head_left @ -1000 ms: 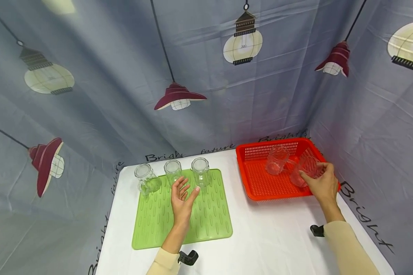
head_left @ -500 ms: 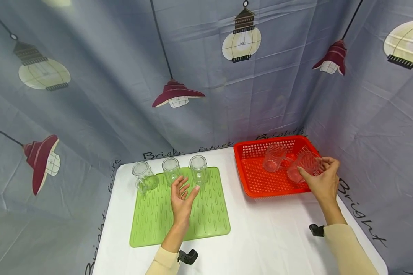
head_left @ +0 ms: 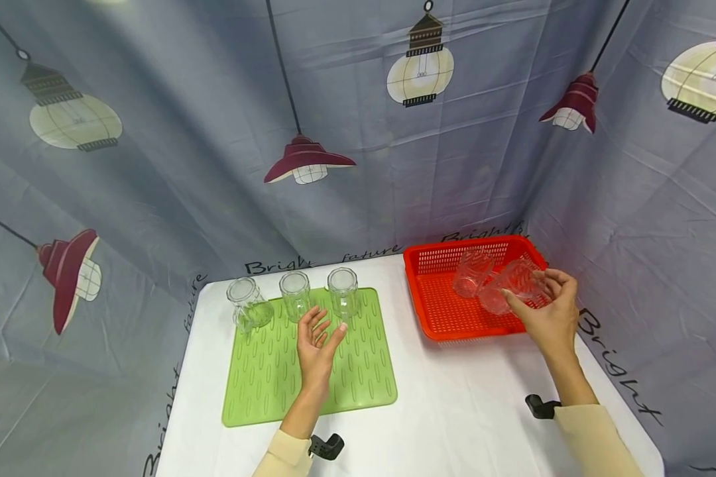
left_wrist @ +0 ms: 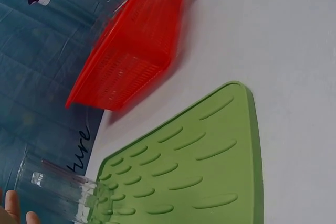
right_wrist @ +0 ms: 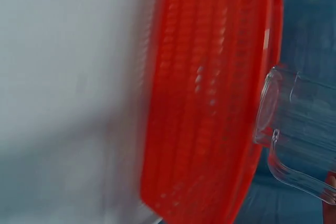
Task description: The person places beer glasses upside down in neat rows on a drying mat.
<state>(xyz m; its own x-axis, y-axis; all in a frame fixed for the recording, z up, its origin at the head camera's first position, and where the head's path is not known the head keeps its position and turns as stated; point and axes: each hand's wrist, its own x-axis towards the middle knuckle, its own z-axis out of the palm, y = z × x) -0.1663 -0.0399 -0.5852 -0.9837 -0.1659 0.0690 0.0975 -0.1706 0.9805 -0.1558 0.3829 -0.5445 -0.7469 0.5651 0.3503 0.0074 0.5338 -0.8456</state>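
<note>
One clear glass mug [head_left: 516,278] is gripped by your right hand [head_left: 547,315], tilted over the red perforated plastic basket [head_left: 471,336]. Its lower end is near a second clear glass mug [head_left: 473,268], so a swing could knock them. Smooth glass may slip from a light pinch. Your empty, relaxed left hand [head_left: 316,344] might bump three clear glass mugs [head_left: 295,291] on the green ridged mat [head_left: 358,377].

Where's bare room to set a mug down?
The white table between green mat and red basket; also the mat's near half, beside the left hand. Crowded: the mat's back, with three mugs, and the basket, one mug inside, another in the right hand.
</note>
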